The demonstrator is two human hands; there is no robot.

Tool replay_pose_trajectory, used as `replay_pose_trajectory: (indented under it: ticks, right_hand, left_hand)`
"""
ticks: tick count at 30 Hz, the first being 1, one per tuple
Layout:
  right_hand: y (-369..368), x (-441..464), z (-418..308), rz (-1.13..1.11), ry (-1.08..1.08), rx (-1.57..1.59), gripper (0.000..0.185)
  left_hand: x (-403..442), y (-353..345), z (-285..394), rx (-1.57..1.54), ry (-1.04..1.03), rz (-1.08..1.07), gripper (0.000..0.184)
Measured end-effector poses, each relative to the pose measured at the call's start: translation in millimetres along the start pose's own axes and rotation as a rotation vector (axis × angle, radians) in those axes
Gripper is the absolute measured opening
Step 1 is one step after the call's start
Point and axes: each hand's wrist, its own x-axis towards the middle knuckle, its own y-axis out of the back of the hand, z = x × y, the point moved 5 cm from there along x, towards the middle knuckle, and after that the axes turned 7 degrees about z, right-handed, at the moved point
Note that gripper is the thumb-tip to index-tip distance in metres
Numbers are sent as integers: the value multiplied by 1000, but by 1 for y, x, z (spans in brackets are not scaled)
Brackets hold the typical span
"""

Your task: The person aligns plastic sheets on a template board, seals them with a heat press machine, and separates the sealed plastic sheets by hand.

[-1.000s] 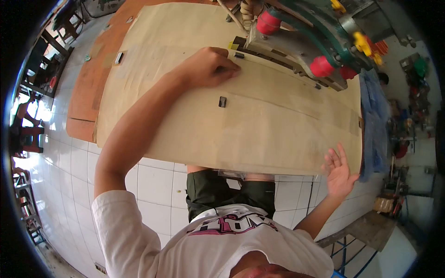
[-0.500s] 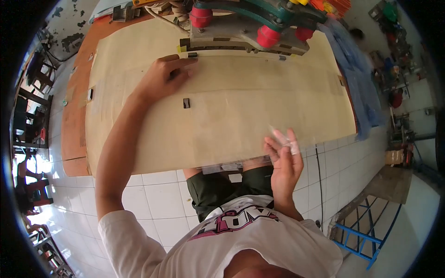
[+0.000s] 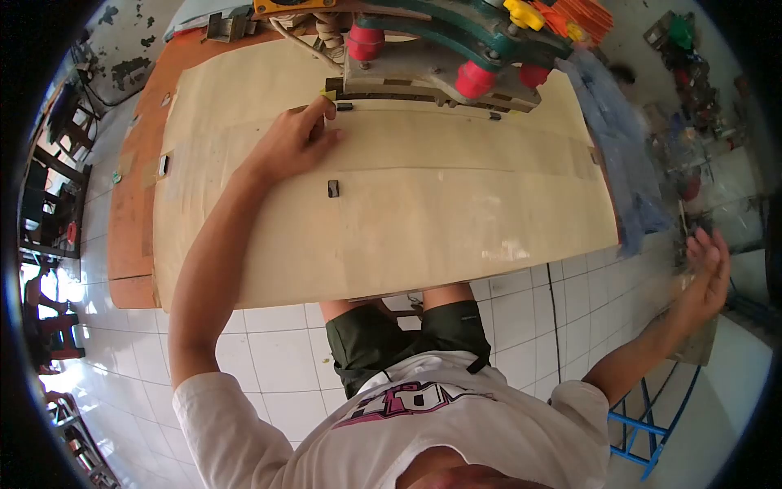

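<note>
My left hand (image 3: 295, 143) rests over the cream-coloured board (image 3: 415, 236). Its fingers bend down beside a small dark block (image 3: 345, 107) and the left end of a metal bar (image 3: 423, 96), thumb apart from the index finger, with nothing visible between them. Another small dark block (image 3: 333, 189) lies nearer to me. My right hand (image 3: 707, 273) is stretched far out to the right, beyond the table, fingers extended upward. No held thing shows clearly there; the area beyond it is blurred.
A green machine arm (image 3: 432, 28) with red knobs (image 3: 475, 80) overhangs the board's far side. Blue plastic sheeting (image 3: 611, 147) hangs at the right edge. A blue metal frame (image 3: 652, 432) stands on the tiled floor at lower right. Orange-brown tabletop (image 3: 134, 228) shows at left.
My right hand has swung from the board's near edge far out to the right; the clear film it held no longer shows clearly. My left index finger has bent back toward the bar's end.
</note>
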Motion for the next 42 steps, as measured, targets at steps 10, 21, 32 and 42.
replay_pose_trajectory:
  ticks: [10,21,32,42]
  right_hand:
    - [-48,-197,28,-2,571,169,21]
    - [-107,-297,-47,-297,366,232,25]
    - [-147,-291,-78,-464,535,301,27]
    - [-152,-288,-75,-503,603,330,23]
  left_hand:
    - [0,0,-3,28,-70,30,23]
    - [0,1,-2,-14,-105,30,18]
    - [0,4,-5,-33,-114,52,13]
    - [0,3,-4,-27,-136,49,12]
